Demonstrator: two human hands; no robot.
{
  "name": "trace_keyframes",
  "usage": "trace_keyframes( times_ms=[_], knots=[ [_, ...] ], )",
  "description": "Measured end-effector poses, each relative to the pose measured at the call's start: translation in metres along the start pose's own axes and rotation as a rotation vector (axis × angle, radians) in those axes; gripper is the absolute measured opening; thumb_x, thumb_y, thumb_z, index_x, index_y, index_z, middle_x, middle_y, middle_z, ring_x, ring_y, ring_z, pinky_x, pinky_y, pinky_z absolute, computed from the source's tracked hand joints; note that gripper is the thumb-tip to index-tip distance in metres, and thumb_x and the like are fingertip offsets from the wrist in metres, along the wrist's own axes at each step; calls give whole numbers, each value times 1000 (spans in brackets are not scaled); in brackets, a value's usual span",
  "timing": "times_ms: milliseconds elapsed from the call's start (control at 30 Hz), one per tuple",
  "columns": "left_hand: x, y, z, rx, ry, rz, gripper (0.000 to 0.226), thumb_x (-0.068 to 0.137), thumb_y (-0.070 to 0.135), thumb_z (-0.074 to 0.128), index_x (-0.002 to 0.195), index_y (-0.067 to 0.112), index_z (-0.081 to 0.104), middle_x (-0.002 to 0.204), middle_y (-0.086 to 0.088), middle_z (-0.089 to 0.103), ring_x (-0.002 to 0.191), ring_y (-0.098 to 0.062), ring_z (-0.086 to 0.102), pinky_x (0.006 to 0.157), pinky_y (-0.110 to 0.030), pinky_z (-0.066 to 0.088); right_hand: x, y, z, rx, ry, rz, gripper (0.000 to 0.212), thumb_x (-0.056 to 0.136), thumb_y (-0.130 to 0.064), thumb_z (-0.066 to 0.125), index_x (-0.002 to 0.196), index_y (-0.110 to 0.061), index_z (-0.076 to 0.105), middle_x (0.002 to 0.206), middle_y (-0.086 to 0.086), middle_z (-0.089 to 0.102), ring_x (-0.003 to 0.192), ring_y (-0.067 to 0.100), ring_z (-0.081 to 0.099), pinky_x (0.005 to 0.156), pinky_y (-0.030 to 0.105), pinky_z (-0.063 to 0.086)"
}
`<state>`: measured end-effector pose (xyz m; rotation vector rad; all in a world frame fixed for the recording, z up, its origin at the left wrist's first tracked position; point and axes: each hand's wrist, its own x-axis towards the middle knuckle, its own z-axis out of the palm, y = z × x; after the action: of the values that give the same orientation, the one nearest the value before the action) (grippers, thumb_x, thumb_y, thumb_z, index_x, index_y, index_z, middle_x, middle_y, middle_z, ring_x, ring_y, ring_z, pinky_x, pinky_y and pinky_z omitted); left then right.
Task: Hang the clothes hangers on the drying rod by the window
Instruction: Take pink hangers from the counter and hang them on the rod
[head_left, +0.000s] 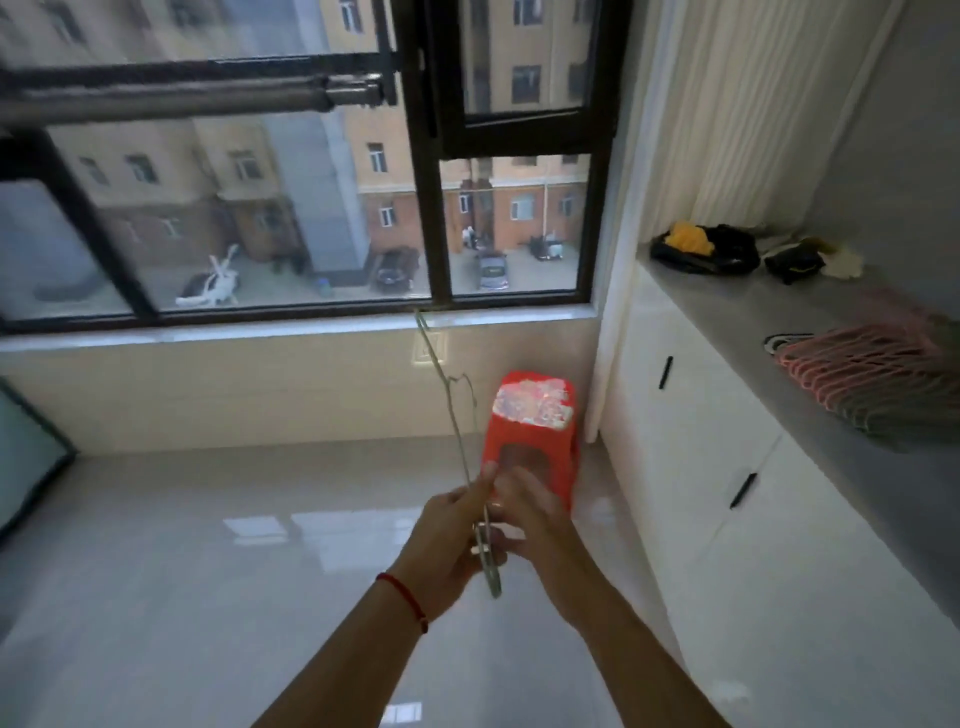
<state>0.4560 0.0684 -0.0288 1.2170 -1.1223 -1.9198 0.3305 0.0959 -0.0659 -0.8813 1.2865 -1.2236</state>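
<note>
A thin pale green hanger (451, 410) stands edge-on in front of me, its hook pointing right at mid-height. My left hand (451, 540) grips its lower end. My right hand (535, 519) is right beside it, blurred, fingers touching the same end. The dark metal drying rod (171, 98) runs across the upper left, in front of the window, well above both hands. A stack of pink hangers (862, 364) lies on the grey countertop (737, 312) at the right.
A red plastic stool (530, 441) stands on the glossy tiled floor just beyond my hands. White cabinets (691, 452) with black handles line the right wall. Dark and yellow items (701, 247) lie at the counter's far end. The black window frame (421, 156) has a tilted-open pane.
</note>
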Motion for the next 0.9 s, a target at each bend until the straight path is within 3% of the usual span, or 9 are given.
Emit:
trace_keyframes(
  times_ms=[67, 133, 233, 333, 433, 567, 733, 900],
  knots=[
    [-37, 0, -39, -3, 98, 55, 58, 98, 55, 53, 108, 3, 75, 91, -15, 76, 71, -24, 70, 65, -30, 55, -8, 3, 50, 50, -141, 56, 89, 70, -76, 73, 133, -15, 58, 127, 6, 70, 112, 19, 71, 91, 43, 61],
    [-70, -1, -77, 8, 215, 90, 60, 95, 61, 50, 107, 8, 76, 96, -16, 77, 72, -23, 70, 67, -30, 55, -17, 1, 96, 37, -270, 63, 72, 80, -66, 69, 124, -9, 64, 119, 4, 73, 109, 19, 72, 91, 43, 61],
    [-117, -2, -133, 1, 323, 130, 62, 95, 65, 45, 112, 13, 76, 106, -14, 76, 79, -22, 72, 72, -29, 53, -22, -2, 166, -43, -427, 74, 63, 85, -64, 68, 117, -10, 69, 115, 6, 75, 108, 22, 72, 95, 48, 59],
    [-158, 2, -190, -45, 410, 165, 66, 94, 67, 44, 115, 12, 75, 108, -12, 76, 78, -19, 70, 70, -27, 52, -25, -3, 239, -140, -538, 90, 59, 85, -65, 66, 114, -14, 72, 111, 3, 77, 104, 19, 74, 92, 43, 61],
    [-194, 10, -252, -168, 467, 184, 66, 94, 65, 48, 114, 7, 75, 105, -15, 76, 68, -17, 63, 64, -28, 47, -30, -4, 315, -170, -608, 99, 52, 87, -62, 66, 112, -17, 73, 107, 1, 78, 99, 18, 76, 89, 39, 62],
    [-232, 26, -347, -336, 526, 218, 63, 100, 57, 48, 119, 2, 71, 95, -15, 73, 57, -15, 59, 52, -26, 40, -29, -1, 422, -204, -715, 92, 48, 89, -55, 69, 114, -14, 71, 109, 5, 77, 101, 21, 75, 93, 45, 61],
    [-269, 55, -500, -466, 642, 245, 61, 94, 53, 58, 127, 2, 62, 103, -22, 68, 52, -15, 44, 43, -24, 31, -17, -11, 560, -204, -637, 82, 33, 93, -41, 69, 120, -22, 62, 116, 4, 70, 100, 19, 74, 88, 42, 62],
    [-297, 111, -636, -421, 722, 322, 48, 99, 50, 52, 114, 5, 60, 94, -26, 70, 43, -14, 40, 39, -21, 28, 8, -21, 646, -233, -508, -84, 19, 95, -31, 65, 113, -26, 65, 107, 3, 72, 100, 21, 70, 92, 43, 58]
  ],
)
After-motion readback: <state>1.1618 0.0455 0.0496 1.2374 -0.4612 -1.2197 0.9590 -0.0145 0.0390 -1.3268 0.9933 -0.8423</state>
